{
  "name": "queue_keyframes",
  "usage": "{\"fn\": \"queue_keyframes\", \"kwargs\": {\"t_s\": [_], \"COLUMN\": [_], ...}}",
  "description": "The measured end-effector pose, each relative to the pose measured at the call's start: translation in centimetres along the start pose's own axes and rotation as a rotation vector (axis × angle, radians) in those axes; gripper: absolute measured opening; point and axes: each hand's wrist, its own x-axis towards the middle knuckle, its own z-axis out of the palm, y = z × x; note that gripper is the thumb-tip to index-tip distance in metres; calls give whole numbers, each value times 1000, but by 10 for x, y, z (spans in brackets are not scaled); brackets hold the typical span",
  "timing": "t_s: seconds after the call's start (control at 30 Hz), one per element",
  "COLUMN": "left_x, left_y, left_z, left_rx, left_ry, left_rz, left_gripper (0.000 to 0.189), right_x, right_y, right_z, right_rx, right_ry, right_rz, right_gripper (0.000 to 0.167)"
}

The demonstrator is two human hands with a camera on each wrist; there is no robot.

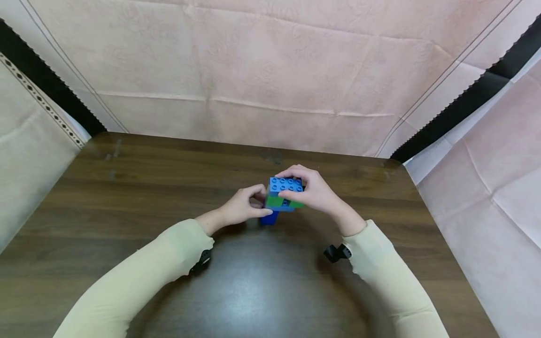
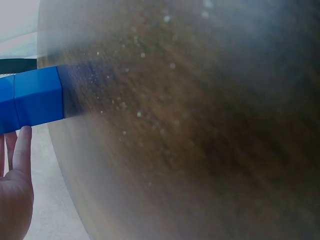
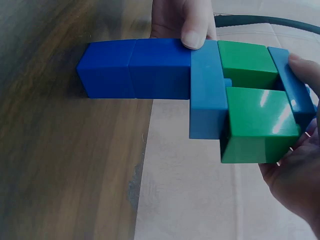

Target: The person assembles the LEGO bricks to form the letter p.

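A stack of toy building bricks stands on the table between the two hands. At its foot are two dark blue bricks (image 3: 162,70), one on the other. Over them lies a wider, lighter blue brick (image 3: 207,95), then two green bricks (image 3: 262,112) side by side. A studded blue brick (image 1: 286,184) tops the stack. My right hand (image 1: 313,190) holds that top brick between thumb and fingers. Lower down, my left hand (image 1: 243,205) grips the stack from the left, its thumb at the seam of dark and lighter blue. Its far fingertips are partly hidden in the head view.
The brown wooden table (image 1: 177,173) carries the stack; its far edge lies a little beyond the hands. Pale pink cloth (image 1: 270,70) hangs behind and at the sides, with black bands (image 1: 456,108) at the corners. A small black camera (image 1: 337,252) hangs at the right wrist.
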Motion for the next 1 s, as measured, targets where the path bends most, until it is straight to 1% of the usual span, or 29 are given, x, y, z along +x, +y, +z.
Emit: {"fn": "queue_keyframes", "kwargs": {"t_s": [0.07, 0.17, 0.53, 0.7, 0.87, 0.93, 1.0], "left_x": [1, 1, 1, 1, 0, 1, 1], "left_y": [0, 0, -4, -4, -4, -4, -3], "left_z": [1, 1, 0, -1, -1, 0, 0], "left_rx": [-1, -4, -5, -4, -4, -3, 1], "left_ry": [-5, -7, -17, -18, -16, -16, -13], "left_rz": [3, 6, 11, 8, -1, -1, -2], "left_gripper": [25, 25, 26, 26, 26, 26, 26], "right_x": [-1, -1, 3, 3, 1, -2, -5], "right_y": [-1, -2, -2, -3, -2, 0, 3], "right_z": [1, 2, 2, 1, -3, -6, -8], "right_rx": [11, 18, -32, -15, 14, 22, 27], "right_ry": [25, 41, 13, 1, -29, -23, -7], "right_rz": [3, -3, -15, 5, 51, 71, 73], "right_gripper": [34, 33, 32, 34, 38, 39, 40]}}
